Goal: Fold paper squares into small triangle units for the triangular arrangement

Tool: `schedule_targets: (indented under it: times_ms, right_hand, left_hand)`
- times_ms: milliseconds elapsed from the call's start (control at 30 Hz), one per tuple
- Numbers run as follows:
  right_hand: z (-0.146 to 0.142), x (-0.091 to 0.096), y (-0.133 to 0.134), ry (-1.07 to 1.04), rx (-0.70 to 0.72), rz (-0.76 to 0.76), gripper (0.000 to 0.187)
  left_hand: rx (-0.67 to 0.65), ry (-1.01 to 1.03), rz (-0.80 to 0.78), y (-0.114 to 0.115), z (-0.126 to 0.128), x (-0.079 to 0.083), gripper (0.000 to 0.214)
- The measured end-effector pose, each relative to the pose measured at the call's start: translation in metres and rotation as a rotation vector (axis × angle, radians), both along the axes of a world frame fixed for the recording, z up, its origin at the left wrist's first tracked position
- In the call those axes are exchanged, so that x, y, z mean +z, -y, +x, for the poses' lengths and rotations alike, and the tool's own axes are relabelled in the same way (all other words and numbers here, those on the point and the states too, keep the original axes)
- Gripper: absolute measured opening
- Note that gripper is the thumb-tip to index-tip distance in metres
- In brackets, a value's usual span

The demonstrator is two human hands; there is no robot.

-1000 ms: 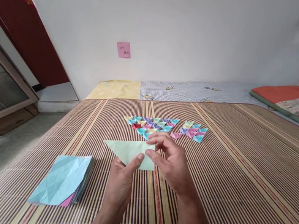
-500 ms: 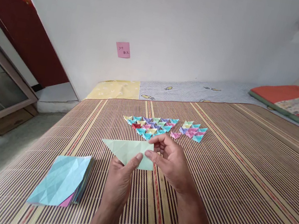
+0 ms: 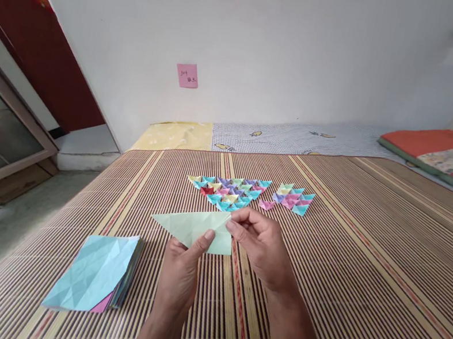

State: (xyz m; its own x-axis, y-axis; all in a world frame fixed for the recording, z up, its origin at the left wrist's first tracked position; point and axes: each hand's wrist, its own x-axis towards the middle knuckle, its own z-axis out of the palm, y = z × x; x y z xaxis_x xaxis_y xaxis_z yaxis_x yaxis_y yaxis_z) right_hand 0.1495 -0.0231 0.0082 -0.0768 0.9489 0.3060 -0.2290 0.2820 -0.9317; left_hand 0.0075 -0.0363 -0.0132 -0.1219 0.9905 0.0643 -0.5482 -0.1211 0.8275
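A pale green paper (image 3: 192, 226), folded into a triangle, is held just above a striped bamboo mat (image 3: 367, 264). My left hand (image 3: 178, 278) grips its near edge with thumb and forefinger. My right hand (image 3: 261, 246) pinches the paper's right corner with curled fingers. Beyond the hands lie two clusters of small folded paper pieces in many colours: a larger one (image 3: 229, 189) and a smaller one (image 3: 292, 199).
A stack of square coloured sheets (image 3: 96, 274), light blue on top, lies on the mat to the left. A pink note (image 3: 187, 75) sticks on the white wall. Folded bedding (image 3: 452, 154) sits at the far right. The mat's near edge runs below my forearms.
My right hand's fingers have closed into a pinch on the paper's right corner and shifted slightly up and left. The green paper has shifted a little leftward.
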Motion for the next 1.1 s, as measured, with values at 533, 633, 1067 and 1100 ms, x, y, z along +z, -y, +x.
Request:
schedule_targets:
  times_ms: [533,633,1067,1100]
  right_hand:
    - [-0.011,-0.009,-0.005,-0.005,-0.178,0.037,0.016]
    - [-0.013,-0.010,-0.005,0.018,-0.210,0.061,0.015]
    - [-0.019,-0.006,-0.001,0.044,-0.254,0.120,0.015]
    - [-0.019,-0.006,-0.001,0.039,-0.251,0.116,0.015]
  left_hand:
    - [0.012,-0.088,0.052,-0.001,-0.002,-0.005,0.041]
    - [0.032,-0.085,0.048,0.000,-0.001,-0.004,0.042]
    - [0.136,-0.026,-0.022,0.001,0.007,0.001,0.032]
    - [0.133,-0.026,-0.022,0.000,0.007,0.001,0.032]
